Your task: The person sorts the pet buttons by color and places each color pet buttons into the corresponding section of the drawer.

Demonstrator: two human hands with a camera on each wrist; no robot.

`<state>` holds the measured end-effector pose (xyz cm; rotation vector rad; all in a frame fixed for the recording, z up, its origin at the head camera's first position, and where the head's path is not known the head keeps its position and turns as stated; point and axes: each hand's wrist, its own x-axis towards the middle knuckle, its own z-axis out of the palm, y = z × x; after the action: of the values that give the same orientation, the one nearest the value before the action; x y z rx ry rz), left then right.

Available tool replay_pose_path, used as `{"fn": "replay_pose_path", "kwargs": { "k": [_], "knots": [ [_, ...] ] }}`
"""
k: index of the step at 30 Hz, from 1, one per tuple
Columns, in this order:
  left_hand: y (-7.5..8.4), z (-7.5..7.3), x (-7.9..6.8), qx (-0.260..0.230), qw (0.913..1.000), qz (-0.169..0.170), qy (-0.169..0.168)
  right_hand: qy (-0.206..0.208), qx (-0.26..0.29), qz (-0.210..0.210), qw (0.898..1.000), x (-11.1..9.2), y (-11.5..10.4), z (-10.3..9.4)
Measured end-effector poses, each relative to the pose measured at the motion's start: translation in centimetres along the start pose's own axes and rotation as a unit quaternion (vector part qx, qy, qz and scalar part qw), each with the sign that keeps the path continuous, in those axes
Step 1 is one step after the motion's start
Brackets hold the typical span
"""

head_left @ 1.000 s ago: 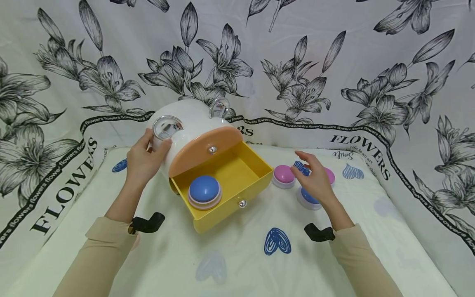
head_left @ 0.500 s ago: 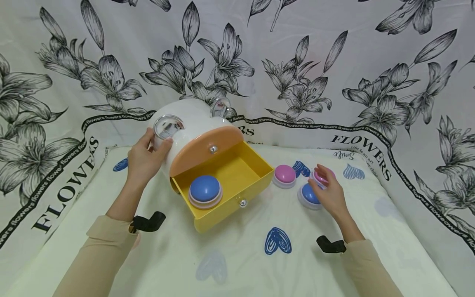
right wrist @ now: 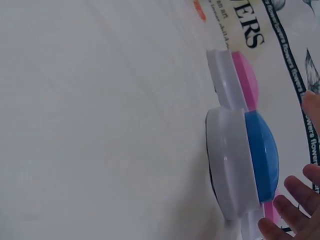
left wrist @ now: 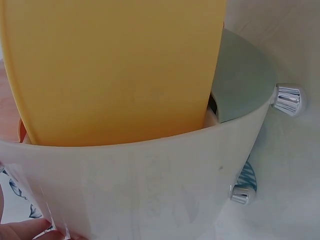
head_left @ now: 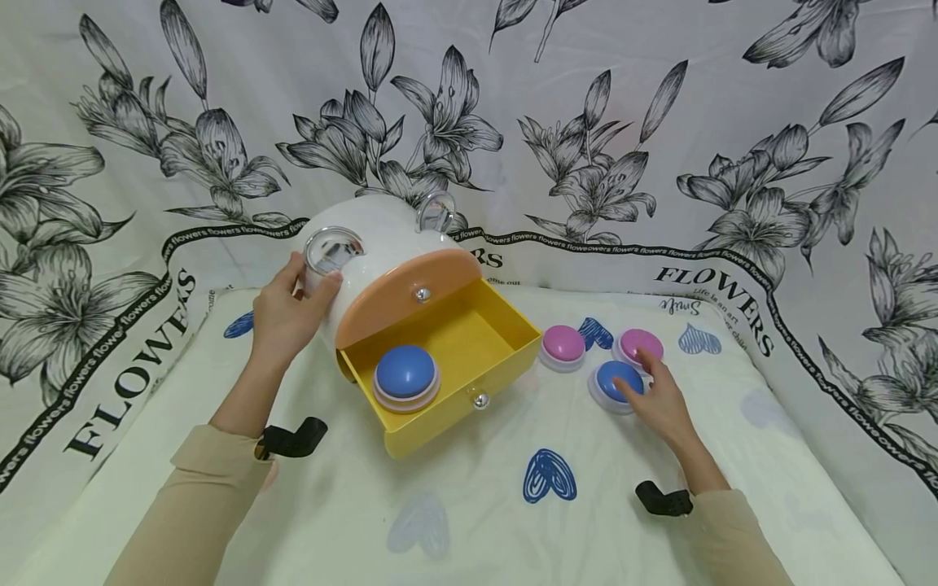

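The white box [head_left: 388, 232] is gripped at its side by the left hand [head_left: 287, 316]. The right hand [head_left: 665, 400] is held loosely spread, right by the blue button [head_left: 611, 379]; touch cannot be told. Cloth [head_left: 484, 488] is seen between that button and the yellow drawer's [head_left: 440, 427] edge.

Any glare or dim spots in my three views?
Head: brightest, with a glint on the drawer knob; left wrist: duller, bright reflections on the silver knobs; right wrist: dim and greyish, soft shadow on the cloth beside the blue button.
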<state>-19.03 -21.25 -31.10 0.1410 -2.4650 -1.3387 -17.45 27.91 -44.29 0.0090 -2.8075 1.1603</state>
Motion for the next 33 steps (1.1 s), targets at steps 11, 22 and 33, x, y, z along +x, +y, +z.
{"fn": "replay_pose_path", "kwargs": {
  "k": [11,22,33],
  "knots": [
    [0.1,-0.1,-0.1,-0.001,1.0,0.005,0.001,-0.041,-0.022,0.038,0.998,-0.2,1.1,0.9],
    [0.1,-0.2,-0.1,-0.008,0.9999,0.007,0.002,-0.052,-0.063,0.045,0.996,0.0,1.4,1.3],
    [-0.1,0.0,0.1,-0.001,1.0,0.003,0.003,-0.04,-0.071,0.023,0.996,-0.2,1.4,1.6]
  ]
}}
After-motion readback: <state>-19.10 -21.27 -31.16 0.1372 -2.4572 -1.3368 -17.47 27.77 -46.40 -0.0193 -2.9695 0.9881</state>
